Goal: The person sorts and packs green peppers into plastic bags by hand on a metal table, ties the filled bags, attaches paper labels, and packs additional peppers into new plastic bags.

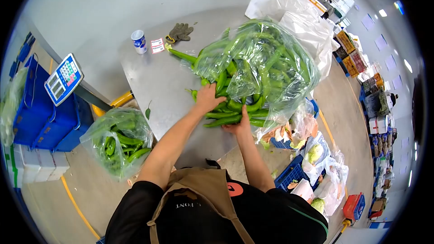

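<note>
A large clear plastic bag (271,63) full of long green peppers lies on the metal table (149,79), its mouth toward me. Peppers (224,119) spill from the mouth at the table's near edge. My left hand (209,97) rests on the peppers at the left of the opening, fingers apart and partly among them. My right hand (239,124) is at the near side of the pile, thumb up against the peppers and its other fingers hidden beneath them. Whether it grips any pepper is unclear.
A glove (180,32), a label sheet (157,45) and a blue-white can (139,42) lie on the table. At left are a scale display (64,79), blue crates (45,113) and another pepper bag (118,142). At lower right stand a blue crate (289,174) and bagged vegetables (316,153).
</note>
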The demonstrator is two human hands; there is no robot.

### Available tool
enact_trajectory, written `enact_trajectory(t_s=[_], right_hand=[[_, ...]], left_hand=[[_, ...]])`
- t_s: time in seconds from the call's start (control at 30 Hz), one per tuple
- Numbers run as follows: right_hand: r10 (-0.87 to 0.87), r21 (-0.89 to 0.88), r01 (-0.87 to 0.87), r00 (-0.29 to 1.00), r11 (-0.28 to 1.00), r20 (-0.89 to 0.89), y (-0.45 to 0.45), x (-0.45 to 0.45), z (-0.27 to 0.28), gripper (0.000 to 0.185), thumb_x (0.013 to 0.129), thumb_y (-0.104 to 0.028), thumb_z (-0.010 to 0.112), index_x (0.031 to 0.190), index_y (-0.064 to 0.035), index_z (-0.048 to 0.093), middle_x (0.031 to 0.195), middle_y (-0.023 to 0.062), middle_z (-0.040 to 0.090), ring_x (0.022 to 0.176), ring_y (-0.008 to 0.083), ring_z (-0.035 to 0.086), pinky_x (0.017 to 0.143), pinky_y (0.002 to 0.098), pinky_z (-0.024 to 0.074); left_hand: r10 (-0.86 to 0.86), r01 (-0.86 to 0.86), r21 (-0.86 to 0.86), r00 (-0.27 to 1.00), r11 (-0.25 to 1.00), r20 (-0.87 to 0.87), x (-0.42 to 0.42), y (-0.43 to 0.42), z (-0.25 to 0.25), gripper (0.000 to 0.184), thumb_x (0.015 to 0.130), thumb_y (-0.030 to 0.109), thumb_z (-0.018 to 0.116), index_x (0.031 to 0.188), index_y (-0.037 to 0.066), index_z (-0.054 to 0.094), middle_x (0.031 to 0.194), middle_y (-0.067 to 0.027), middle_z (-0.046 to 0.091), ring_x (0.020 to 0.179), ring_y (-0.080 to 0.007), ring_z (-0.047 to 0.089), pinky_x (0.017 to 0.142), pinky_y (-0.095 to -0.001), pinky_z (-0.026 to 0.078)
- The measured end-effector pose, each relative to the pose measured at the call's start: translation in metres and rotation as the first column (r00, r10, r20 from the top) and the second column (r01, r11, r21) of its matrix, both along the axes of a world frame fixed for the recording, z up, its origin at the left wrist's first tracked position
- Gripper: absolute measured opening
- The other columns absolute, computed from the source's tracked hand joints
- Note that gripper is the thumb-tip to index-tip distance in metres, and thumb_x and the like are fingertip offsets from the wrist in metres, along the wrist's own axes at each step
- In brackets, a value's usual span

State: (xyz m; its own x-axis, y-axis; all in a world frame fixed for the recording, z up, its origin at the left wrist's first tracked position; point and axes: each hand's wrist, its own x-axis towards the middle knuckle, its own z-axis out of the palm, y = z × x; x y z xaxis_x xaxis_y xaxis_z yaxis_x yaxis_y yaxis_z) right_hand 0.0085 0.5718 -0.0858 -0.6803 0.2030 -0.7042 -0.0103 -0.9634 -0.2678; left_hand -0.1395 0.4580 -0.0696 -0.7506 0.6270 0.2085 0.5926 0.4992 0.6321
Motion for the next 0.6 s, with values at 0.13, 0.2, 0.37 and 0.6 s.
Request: enact_trajectory(t_s=[0.13,0.2,0.37,0.6], right_hand=[[0.000,0.034,-0.005,0.991,0.999,0.133,-0.010,-0.025,0.017,0.068,0.069,-0.065,0.065,0.118,-0.0188,0.054,0.121,0.0046,0.055,0.111,0.0278,0.049,0.090,0.0498,0.0364],[0.004,-0.008,-0.004,0.995,1.000,0.095,-0.012,-0.038,0.020,0.066,0.071,-0.064,0.063,0.118,-0.0181,0.054,0.123,0.0053,0.054,0.110,0.0278,0.049,0.090,0.0505,0.0362],[0.058,0.137,-0.052,0.997,0.989,-0.041,-0.048,-0.071,0.024,0.063,0.073,-0.063,0.061,0.118,-0.0186,0.053,0.121,0.0059,0.055,0.109,0.0283,0.050,0.092,0.0517,0.0352],[0.089,0.094,-0.074,0.981,0.993,-0.169,-0.071,-0.044,-0.003,0.050,0.080,-0.051,0.062,0.114,-0.0156,0.055,0.116,0.0065,0.057,0.104,0.0292,0.053,0.092,0.0559,0.0382]], left_hand=[[-0.026,0.035,-0.107,0.996,0.994,0.084,-0.020,-0.011,-0.009,0.055,0.073,0.042,0.070,0.110,0.004,0.056,0.106,-0.0203,0.059,0.097,-0.0370,0.057,0.082,-0.0455,0.045],[-0.026,0.023,0.018,0.978,1.000,0.207,-0.032,-0.016,-0.020,0.051,0.075,0.038,0.070,0.112,0.006,0.057,0.106,-0.0200,0.061,0.098,-0.0367,0.058,0.083,-0.0447,0.046],[-0.084,0.042,0.106,0.898,0.993,0.431,-0.079,-0.054,-0.019,0.047,0.076,0.026,0.069,0.115,0.004,0.055,0.102,-0.0192,0.065,0.098,-0.0333,0.061,0.085,-0.0412,0.046],[-0.042,0.067,-0.041,0.895,0.997,0.444,-0.061,-0.099,0.007,0.063,0.075,0.023,0.070,0.127,0.000,0.043,0.112,-0.0224,0.060,0.104,-0.0330,0.058,0.087,-0.0391,0.045]])
